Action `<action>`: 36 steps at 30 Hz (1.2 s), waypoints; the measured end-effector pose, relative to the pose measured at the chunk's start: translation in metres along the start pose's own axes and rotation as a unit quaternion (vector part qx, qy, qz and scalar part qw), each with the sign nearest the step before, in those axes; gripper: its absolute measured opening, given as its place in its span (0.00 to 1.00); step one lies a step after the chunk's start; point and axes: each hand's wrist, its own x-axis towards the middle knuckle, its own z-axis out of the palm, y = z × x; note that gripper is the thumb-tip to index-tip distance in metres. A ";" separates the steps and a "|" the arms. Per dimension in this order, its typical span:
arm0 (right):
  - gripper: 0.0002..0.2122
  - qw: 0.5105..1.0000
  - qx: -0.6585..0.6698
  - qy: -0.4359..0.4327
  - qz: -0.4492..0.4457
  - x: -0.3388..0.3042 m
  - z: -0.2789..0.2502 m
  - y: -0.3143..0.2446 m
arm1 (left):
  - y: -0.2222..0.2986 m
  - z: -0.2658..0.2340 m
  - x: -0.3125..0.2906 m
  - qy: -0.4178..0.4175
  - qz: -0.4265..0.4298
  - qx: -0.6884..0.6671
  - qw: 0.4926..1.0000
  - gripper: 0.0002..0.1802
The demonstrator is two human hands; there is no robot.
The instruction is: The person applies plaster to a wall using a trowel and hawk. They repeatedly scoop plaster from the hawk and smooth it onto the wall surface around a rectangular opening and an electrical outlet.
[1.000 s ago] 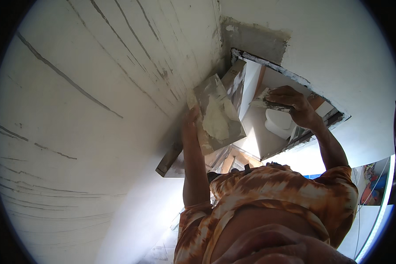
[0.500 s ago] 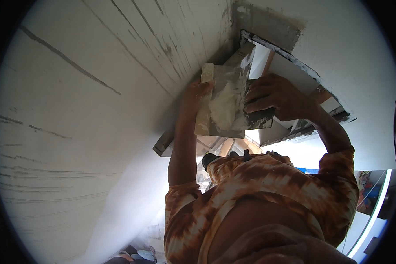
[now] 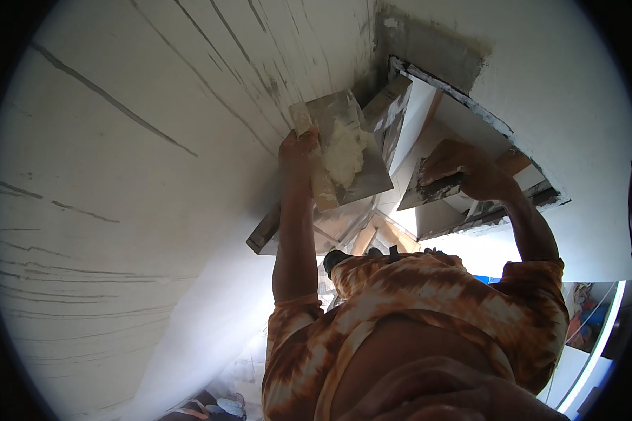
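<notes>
The scene is lit by strong daylight, which enters through the window opening (image 3: 463, 210) at the right of centre; there the picture is overexposed and detail is lost in white glare. The white wall (image 3: 119, 210) on the left is evenly and brightly lit, with a soft grey shade toward the lower edge. The raised forearms and the orange patterned shirt (image 3: 428, 316) are seen against the light and appear darker. A heavy fisheye distortion is visible: straight lines are bent near the rim, and the round picture is closed by black corners. Slight softness is noticed at the edges.
</notes>
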 end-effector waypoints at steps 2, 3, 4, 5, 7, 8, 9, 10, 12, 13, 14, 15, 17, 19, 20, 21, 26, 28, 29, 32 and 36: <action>0.12 0.920 0.386 0.042 0.050 -0.016 0.007 0.010 | -0.002 0.002 -0.002 0.019 0.065 -0.031 0.997 0.21; 0.13 0.824 0.560 0.059 0.063 -0.025 0.014 0.011 | -0.006 0.007 -0.003 0.026 0.097 -0.067 0.993 0.21; 0.16 0.753 0.638 0.055 0.151 -0.032 0.026 0.010 | -0.012 0.014 -0.004 0.033 0.134 -0.106 0.985 0.21; 0.16 0.693 0.686 0.100 0.198 -0.034 0.046 0.008 | -0.018 0.019 -0.004 0.022 0.178 -0.143 0.973 0.21; 0.16 0.605 0.751 0.141 0.225 -0.027 0.075 0.011 | -0.029 0.027 -0.004 0.049 0.313 -0.008 0.948 0.18; 0.16 0.583 0.773 0.137 0.208 -0.022 0.084 0.014 | -0.033 0.028 -0.004 0.050 0.321 0.004 0.946 0.19; 0.15 0.563 0.793 0.129 0.195 -0.022 0.088 0.017 | -0.039 0.029 -0.005 0.038 0.316 0.018 0.948 0.19; 0.15 0.579 0.775 0.174 0.184 -0.021 0.088 0.021 | -0.044 0.028 -0.007 0.021 0.248 -0.022 0.968 0.21; 0.14 0.613 0.734 0.251 0.150 -0.013 0.080 0.033 | -0.054 0.025 -0.011 0.009 0.156 -0.079 0.985 0.22; 0.13 0.641 0.695 0.299 0.132 -0.013 0.076 0.035 | -0.060 0.024 -0.014 0.013 0.132 -0.096 0.986 0.23; 0.12 0.666 0.656 0.341 0.099 -0.013 0.071 0.037 | -0.066 0.024 -0.017 0.012 0.115 -0.113 0.987 0.23; 0.12 0.680 0.624 0.382 0.056 -0.012 0.064 0.038 | -0.072 0.025 -0.019 0.025 0.096 -0.135 0.986 0.23; 0.11 0.849 0.336 0.409 -0.008 -0.012 0.062 0.031 | -0.082 0.028 -0.022 0.040 0.067 -0.182 0.980 0.22; 0.13 0.912 0.126 0.386 -0.062 -0.010 0.065 0.017 | -0.088 0.034 -0.024 0.027 0.034 -0.218 0.975 0.22; 0.15 0.916 0.114 0.358 -0.140 -0.009 0.068 0.010 | -0.089 0.036 -0.025 0.039 -0.005 -0.226 0.973 0.22; 0.17 0.933 0.101 0.313 -0.144 -0.012 0.071 0.002 | -0.090 0.039 -0.027 0.028 -0.021 -0.249 0.968 0.22; 0.25 0.980 -0.084 0.176 0.041 -0.027 0.042 -0.001 | -0.074 0.034 -0.036 0.052 -0.108 -0.260 0.958 0.19; 0.21 0.977 -0.143 0.159 0.022 -0.030 0.021 0.009 | -0.064 0.026 -0.037 0.040 -0.090 -0.244 0.965 0.20; 0.20 0.977 -0.116 0.177 -0.002 -0.031 0.013 0.011 | -0.059 0.023 -0.037 0.043 -0.088 -0.234 0.967 0.20; 0.21 0.979 -0.111 0.142 -0.091 -0.027 -0.007 0.002 | -0.054 0.020 -0.029 0.004 -0.043 -0.122 0.992 0.21; 0.23 0.964 -0.215 -0.011 -0.158 -0.003 -0.032 -0.027 | -0.057 0.016 -0.012 -0.064 -0.100 -0.126 0.985 0.20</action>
